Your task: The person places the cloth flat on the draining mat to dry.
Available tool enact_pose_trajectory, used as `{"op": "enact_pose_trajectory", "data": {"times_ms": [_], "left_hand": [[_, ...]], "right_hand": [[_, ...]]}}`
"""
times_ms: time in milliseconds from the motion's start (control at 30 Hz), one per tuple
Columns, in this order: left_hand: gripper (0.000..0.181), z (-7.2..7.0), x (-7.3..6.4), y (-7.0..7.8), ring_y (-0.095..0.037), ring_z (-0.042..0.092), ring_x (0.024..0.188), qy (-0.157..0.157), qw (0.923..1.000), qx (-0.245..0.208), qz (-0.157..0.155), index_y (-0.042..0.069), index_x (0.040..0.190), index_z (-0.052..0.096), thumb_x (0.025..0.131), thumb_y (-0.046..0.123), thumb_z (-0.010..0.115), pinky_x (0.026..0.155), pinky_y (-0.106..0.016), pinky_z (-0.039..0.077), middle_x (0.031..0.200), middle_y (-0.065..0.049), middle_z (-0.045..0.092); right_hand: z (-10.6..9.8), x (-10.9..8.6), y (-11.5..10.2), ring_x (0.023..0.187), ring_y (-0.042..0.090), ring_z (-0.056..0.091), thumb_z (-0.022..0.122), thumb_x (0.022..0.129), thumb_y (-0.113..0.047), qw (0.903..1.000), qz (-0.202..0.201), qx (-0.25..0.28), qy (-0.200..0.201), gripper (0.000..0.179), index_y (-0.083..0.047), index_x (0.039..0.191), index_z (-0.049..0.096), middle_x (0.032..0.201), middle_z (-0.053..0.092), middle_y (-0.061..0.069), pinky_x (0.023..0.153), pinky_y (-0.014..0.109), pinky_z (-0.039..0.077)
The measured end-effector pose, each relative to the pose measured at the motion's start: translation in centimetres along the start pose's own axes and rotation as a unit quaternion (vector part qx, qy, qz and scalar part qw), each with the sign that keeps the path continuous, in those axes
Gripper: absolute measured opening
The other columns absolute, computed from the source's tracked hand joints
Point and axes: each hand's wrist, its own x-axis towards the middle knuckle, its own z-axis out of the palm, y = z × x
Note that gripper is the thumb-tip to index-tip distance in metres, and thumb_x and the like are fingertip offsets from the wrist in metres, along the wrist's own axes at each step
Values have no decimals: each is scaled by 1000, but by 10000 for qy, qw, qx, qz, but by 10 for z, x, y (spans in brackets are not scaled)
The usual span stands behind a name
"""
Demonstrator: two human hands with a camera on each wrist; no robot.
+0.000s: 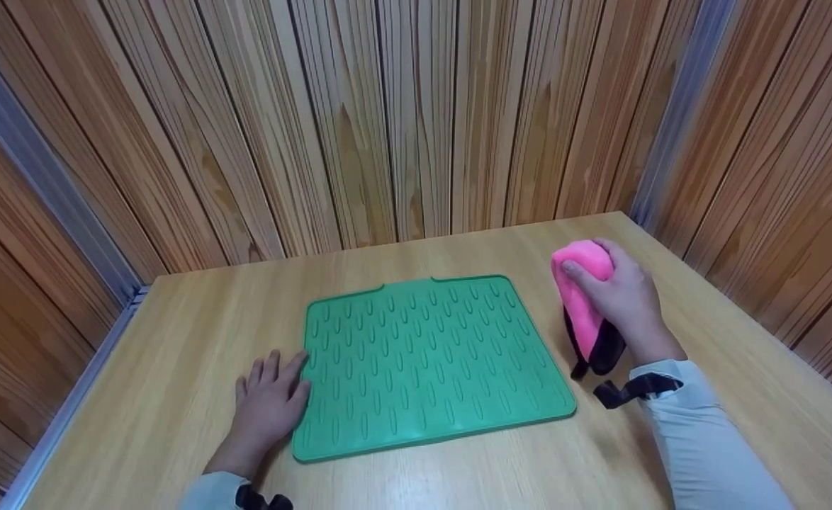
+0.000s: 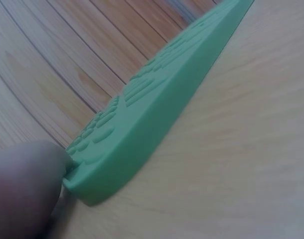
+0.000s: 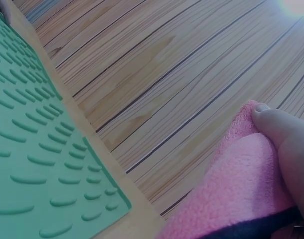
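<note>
A green rubbery mat point(image 1: 430, 358) with raised oval ridges lies flat on the table. Against its left edge rests my left hand point(image 1: 268, 405), fingers spread; in the left wrist view a digit point(image 2: 27, 181) touches the mat's corner. To the right of the mat, my right hand point(image 1: 627, 294) grips a folded pink fluffy cloth point(image 1: 586, 326) with a dark edge, held above the table. The thumb point(image 3: 276, 124) lies on the pink cloth point(image 3: 241, 174) in the right wrist view. The fingers behind the cloth are mostly hidden.
The light wooden table point(image 1: 217, 319) extends around the mat on all sides. Wood-plank walls point(image 1: 416, 120) rise behind it and at both sides, with grey metal posts point(image 1: 682, 113) in the corners.
</note>
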Motion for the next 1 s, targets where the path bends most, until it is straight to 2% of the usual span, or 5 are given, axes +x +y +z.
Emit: {"op": "enact_pose_trajectory", "data": {"times_ms": [267, 700, 1000], "left_hand": [[56, 0, -1, -1, -52, 2, 150, 67, 9999, -10, 76, 17, 159, 35, 106, 34, 44, 113, -71, -7, 165, -28, 12], [55, 0, -3, 2, -54, 5, 148, 153, 9997, 5, 179, 16, 157, 38, 105, 33, 45, 112, -73, -4, 163, -30, 16], [55, -1, -3, 0, -53, 2, 149, 100, 9997, -52, 198, 17, 158, 36, 106, 34, 44, 112, -72, -6, 164, -29, 14]], "right_hand": [[0, -1, -19, 119, 41, 52, 61, 81, -77, 9999, 11, 102, 36, 102, -18, 159, 31, 142, 50, 21, 96, 58, 48], [-1, -2, -44, 117, 40, 54, 62, 82, -76, 9988, -379, 131, 280, 98, -18, 157, 36, 137, 53, 21, 91, 57, 51], [1, -3, -65, 119, 38, 52, 62, 79, -79, 9991, -319, 240, 174, 101, -22, 157, 35, 139, 51, 18, 92, 56, 52]]}}
